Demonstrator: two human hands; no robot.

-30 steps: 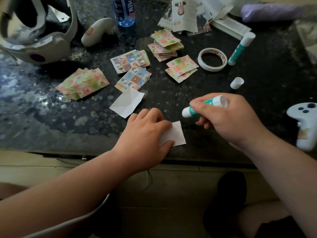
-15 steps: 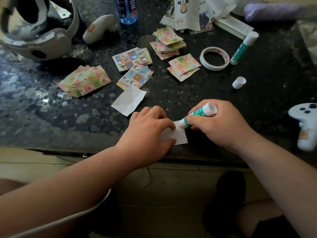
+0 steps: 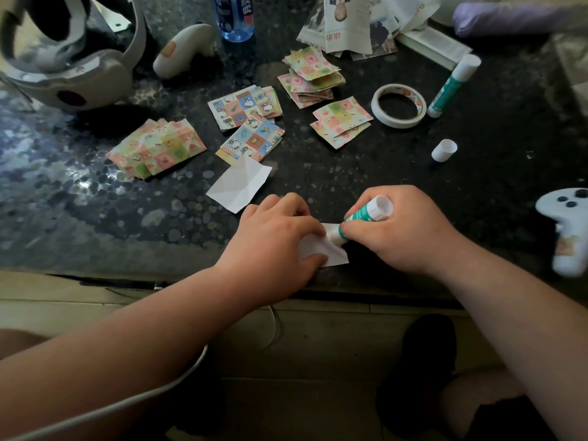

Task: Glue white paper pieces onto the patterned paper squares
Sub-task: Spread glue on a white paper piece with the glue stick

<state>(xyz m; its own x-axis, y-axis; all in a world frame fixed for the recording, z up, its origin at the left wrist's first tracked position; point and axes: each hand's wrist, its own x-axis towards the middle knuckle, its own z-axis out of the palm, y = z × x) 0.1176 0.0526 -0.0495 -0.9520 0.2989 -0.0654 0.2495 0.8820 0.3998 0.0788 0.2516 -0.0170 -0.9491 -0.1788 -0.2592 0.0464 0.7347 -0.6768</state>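
The white paper piece (image 3: 334,254) lies flat at the near edge of the table (image 3: 350,173), small, plain and a little creased. The left hand (image 3: 276,237) covers its left part, fingers and thumb only slightly bent and pressing it down. The right hand (image 3: 404,230) is curled round a green and white glue stick (image 3: 366,214), tilted with its tip seemingly touching the paper's upper right part.

A 2nd white piece (image 3: 240,186) lies further back, touching a heap of patterned squares (image 3: 251,122); more heaps are spread around it. The table is dark speckled stone, glossy where light falls on the left. A tape roll (image 3: 399,105), a capped glue stick (image 3: 453,85) and a loose cap (image 3: 444,150) sit to the right. Pale floor tiles show below.
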